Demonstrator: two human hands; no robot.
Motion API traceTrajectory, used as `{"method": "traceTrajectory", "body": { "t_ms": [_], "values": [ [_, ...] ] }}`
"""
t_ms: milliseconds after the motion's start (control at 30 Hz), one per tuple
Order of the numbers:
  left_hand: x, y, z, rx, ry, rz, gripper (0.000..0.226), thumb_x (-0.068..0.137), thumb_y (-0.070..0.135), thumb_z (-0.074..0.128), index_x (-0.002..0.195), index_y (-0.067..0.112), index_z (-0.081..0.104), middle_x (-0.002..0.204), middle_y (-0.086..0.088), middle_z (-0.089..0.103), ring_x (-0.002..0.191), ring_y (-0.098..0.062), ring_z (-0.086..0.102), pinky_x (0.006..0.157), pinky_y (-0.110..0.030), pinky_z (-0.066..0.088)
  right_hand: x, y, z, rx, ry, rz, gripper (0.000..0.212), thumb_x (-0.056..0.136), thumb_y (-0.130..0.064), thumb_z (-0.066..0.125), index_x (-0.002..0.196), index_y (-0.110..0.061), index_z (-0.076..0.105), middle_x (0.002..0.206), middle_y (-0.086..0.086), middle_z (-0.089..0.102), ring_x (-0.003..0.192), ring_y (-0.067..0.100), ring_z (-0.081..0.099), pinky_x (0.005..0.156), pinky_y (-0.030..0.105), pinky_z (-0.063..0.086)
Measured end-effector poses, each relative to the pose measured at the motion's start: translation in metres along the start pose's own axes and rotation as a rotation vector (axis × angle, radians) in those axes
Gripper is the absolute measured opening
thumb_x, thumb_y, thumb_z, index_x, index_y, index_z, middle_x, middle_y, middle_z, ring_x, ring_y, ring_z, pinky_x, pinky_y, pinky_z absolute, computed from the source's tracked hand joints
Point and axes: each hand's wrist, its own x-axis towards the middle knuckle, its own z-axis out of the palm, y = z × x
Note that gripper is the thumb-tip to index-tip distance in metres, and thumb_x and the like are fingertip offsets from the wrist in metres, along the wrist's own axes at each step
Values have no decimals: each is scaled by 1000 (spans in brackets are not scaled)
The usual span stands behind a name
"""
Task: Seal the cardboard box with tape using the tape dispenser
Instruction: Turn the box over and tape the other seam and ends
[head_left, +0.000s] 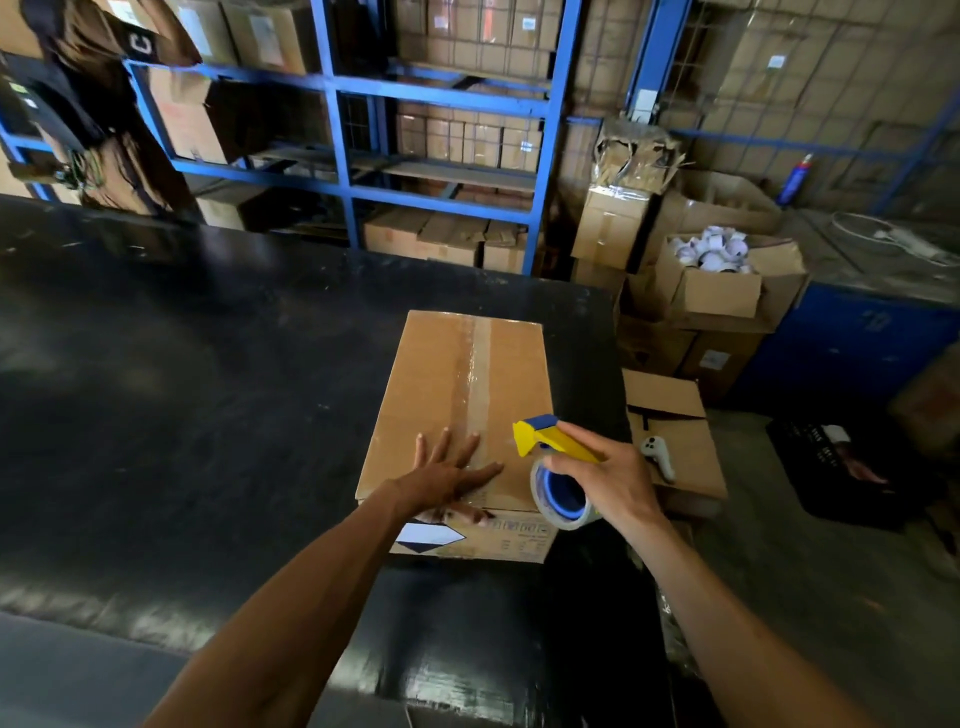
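Observation:
A closed cardboard box (431, 384) lies on the black table (182, 389). A strip of clear tape (475, 374) runs along its top seam from the far edge toward me. My left hand (447, 475) lies flat on the near part of the box top, fingers spread, thumb over the near edge. My right hand (605, 478) grips a yellow and blue tape dispenser (553, 467) with a roll of clear tape, held just above the box's near right corner.
Blue metal shelving (441, 104) stacked with cartons stands behind the table. To the right are piled cardboard boxes (717, 296), a low box (675, 431) with a white controller (657, 454) on it, and a black crate (841, 473) on the floor.

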Motion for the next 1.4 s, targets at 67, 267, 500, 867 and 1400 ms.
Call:
{"method": "traceTrajectory", "body": {
  "t_ms": [67,267,500,867,1400],
  "values": [
    [-5,7,-4,-165,19,-22,82,92,62,54,157,42,11,165,-11,-19,147,-39,-25,115,-61,-15,-10,-2,1,-27,-17,-39,59,56,-54,83,113,-50,67,105,-17,72,96,2,66,89,33,55],
    [-53,56,-37,-1888,193,-181,45,101,45,48,133,16,55,139,-15,58,126,-29,58,112,-44,41,-52,1,0,-164,97,-422,53,74,-31,85,124,-35,66,84,-1,58,76,9,58,62,16,44],
    [-76,63,-52,-2210,195,-252,23,99,22,58,108,3,66,103,-13,71,89,-24,70,91,-39,55,-55,13,27,-463,63,-580,60,75,-43,80,131,-43,59,86,-13,44,70,8,51,53,22,43],
    [-82,38,-34,-1999,755,-757,7,87,-4,69,89,-2,74,79,-13,74,68,-24,69,68,-37,61,-47,-14,39,-640,-167,-669,63,77,-59,71,135,-58,45,87,-9,45,68,9,47,54,21,41],
    [-86,18,48,-1345,1226,-986,14,93,19,65,98,24,77,90,1,76,84,-19,70,74,-26,49,-20,-8,47,-1092,-385,-676,55,68,-61,60,123,-57,57,84,0,57,62,23,60,54,30,52]
  ]
}}
